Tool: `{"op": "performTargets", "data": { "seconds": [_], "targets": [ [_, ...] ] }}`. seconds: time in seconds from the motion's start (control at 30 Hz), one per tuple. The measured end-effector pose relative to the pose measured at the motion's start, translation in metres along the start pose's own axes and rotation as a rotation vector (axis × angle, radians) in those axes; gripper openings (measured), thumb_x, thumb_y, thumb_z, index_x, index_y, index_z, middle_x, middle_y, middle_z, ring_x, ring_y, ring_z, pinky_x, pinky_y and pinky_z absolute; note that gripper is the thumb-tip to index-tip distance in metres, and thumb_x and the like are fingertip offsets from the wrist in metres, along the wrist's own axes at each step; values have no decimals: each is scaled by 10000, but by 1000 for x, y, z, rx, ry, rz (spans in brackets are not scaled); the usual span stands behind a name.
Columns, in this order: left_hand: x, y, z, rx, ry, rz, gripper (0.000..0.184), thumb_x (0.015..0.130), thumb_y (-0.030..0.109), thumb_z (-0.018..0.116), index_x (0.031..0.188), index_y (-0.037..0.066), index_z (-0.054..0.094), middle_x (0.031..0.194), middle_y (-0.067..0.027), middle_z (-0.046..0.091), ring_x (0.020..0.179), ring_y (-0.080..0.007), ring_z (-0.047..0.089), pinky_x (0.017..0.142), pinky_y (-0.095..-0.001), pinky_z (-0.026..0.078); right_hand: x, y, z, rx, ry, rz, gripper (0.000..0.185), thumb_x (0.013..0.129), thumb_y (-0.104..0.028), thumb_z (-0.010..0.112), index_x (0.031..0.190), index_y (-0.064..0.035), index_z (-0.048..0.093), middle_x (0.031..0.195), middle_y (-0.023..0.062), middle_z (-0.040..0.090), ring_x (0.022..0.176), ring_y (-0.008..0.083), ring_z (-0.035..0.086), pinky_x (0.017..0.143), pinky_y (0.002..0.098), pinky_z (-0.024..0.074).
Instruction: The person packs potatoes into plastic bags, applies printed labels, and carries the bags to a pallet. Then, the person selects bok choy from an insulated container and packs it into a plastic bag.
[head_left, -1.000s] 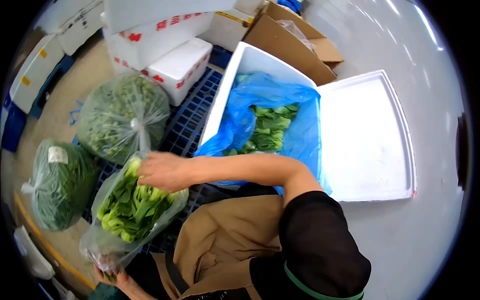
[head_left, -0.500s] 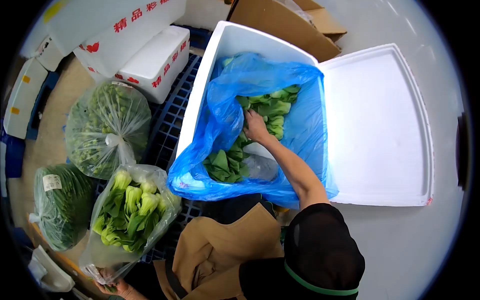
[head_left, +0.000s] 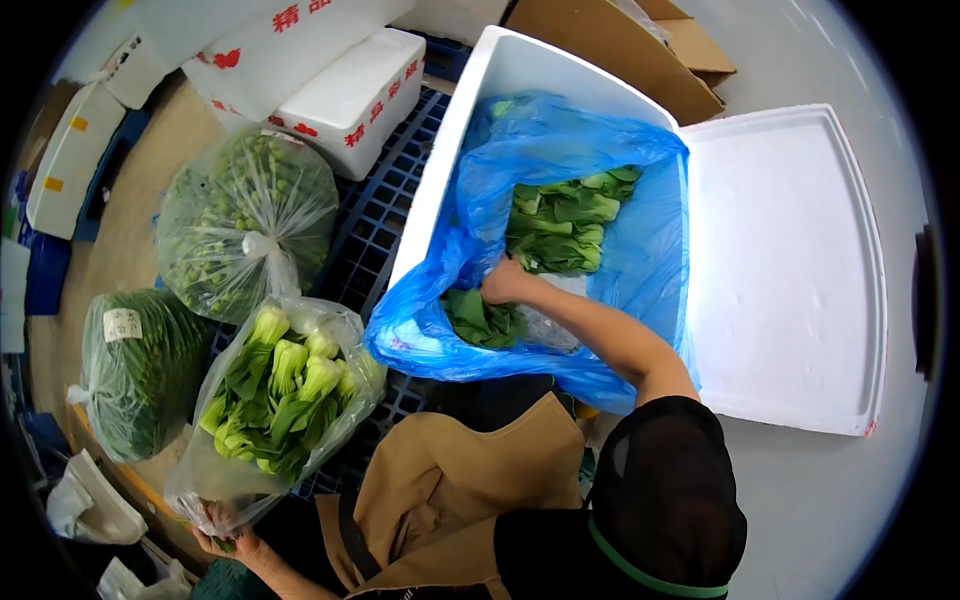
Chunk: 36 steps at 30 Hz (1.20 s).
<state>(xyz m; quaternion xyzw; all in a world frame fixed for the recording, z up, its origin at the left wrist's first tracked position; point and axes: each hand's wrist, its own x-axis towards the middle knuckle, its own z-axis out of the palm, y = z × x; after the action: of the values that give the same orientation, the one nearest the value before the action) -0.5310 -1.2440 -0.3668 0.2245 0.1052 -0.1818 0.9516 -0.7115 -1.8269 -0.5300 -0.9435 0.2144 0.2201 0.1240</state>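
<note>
At the lower left, my left hand (head_left: 225, 538) is closed on the gathered edge of a clear plastic bag (head_left: 205, 490); a bit of green leaf shows by its fingers. Bok choy (head_left: 290, 385) with pale stems and dark leaves fills that bag. My right hand (head_left: 506, 282) reaches down into a white foam box (head_left: 440, 165) lined with a blue plastic bag (head_left: 560, 135). Its fingers are hidden beside loose leaves (head_left: 483, 318), so their grip does not show. Just beyond this hand lies more bok choy (head_left: 565, 225) in the liner.
The foam lid (head_left: 785, 270) lies to the right of the box. Left of it, a tied bag of greens (head_left: 250, 215) and a bag of long green vegetables (head_left: 145, 375) stand near a blue pallet (head_left: 385, 215). White foam boxes (head_left: 350, 100) and a cardboard box (head_left: 610, 50) are behind.
My right hand has drawn back from the far bok choy toward the near leaves. The left hand still grips the bag edge. The whole view has shifted slightly.
</note>
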Motion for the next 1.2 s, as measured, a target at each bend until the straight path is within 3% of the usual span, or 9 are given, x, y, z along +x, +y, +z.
{"op": "performTargets", "data": {
  "seconds": [0.13, 0.23, 0.33, 0.43, 0.53, 0.63, 0.73, 1.07, 1.2],
  "targets": [
    [-1, 4, -6, 48, -86, -6, 386, 838, 208, 509, 1118, -50, 446, 665, -35, 445, 440, -78, 353, 364, -203, 283, 6, 35, -11, 408, 3, -317, 382, 767, -168, 536, 1129, -48, 539, 1152, 189, 551, 1067, 349, 505, 899, 384, 412],
    [3, 4, -11, -1, -160, -49, 380, 842, 209, 503, 1111, -54, 448, 658, -29, 443, 435, -78, 352, 357, -208, 282, -12, 20, -6, 609, 331, -303, 363, 764, -132, 559, 1112, -30, 542, 1149, 168, 557, 1076, 328, 500, 915, 370, 403],
    [8, 4, -13, -62, -298, -132, 377, 841, 199, 503, 1116, -52, 447, 645, -18, 432, 441, -79, 357, 356, -211, 275, -10, 6, -3, 756, 437, -211, 312, 729, -71, 534, 1039, -51, 556, 1055, 192, 585, 972, 370, 536, 884, 377, 413],
    [4, 2, -6, -78, -188, -115, 319, 836, 178, 511, 1067, -36, 462, 630, -8, 414, 438, -74, 346, 363, -215, 267, -14, 10, -11, 874, 275, -211, 310, 741, -89, 528, 1048, -56, 556, 1066, 186, 581, 975, 363, 533, 872, 389, 420],
    [7, 2, -8, -35, -149, -69, 281, 838, 170, 513, 1039, -22, 471, 625, -4, 408, 417, -66, 320, 361, -217, 253, -13, 22, -10, 904, 109, -439, 349, 787, -85, 564, 1128, -29, 522, 1150, 145, 555, 1066, 248, 505, 927, 352, 387],
    [3, -4, 4, 15, -15, -7, 270, 846, 181, 505, 1030, -16, 477, 625, 1, 407, 401, -69, 286, 360, -222, 248, -8, 8, -6, 732, 305, -297, 349, 784, -103, 585, 1124, -47, 526, 1146, 149, 551, 1070, 270, 504, 940, 368, 379],
    [9, 6, -16, -25, -255, -118, 404, 854, 190, 517, 1166, -36, 396, 687, -26, 355, 484, -83, 304, 389, -218, 253, -11, -4, -17, 574, 513, -245, 275, 796, -201, 562, 1030, -56, 563, 1062, 197, 576, 994, 369, 531, 859, 405, 432],
    [12, 3, -17, -14, -222, -91, 341, 855, 185, 512, 1102, -29, 413, 699, -45, 391, 485, -84, 369, 406, -211, 304, -24, -19, -73, 578, 340, -198, 332, 722, -146, 673, 1026, -51, 582, 1007, 158, 611, 946, 326, 575, 835, 373, 453],
    [10, 5, -15, -32, -193, -117, 318, 858, 192, 515, 1073, -23, 420, 677, -48, 395, 475, -80, 375, 386, -211, 305, -19, 3, -32, 628, 380, -220, 316, 687, -69, 628, 998, -32, 578, 961, 185, 619, 903, 357, 589, 785, 388, 470]
  ]
}}
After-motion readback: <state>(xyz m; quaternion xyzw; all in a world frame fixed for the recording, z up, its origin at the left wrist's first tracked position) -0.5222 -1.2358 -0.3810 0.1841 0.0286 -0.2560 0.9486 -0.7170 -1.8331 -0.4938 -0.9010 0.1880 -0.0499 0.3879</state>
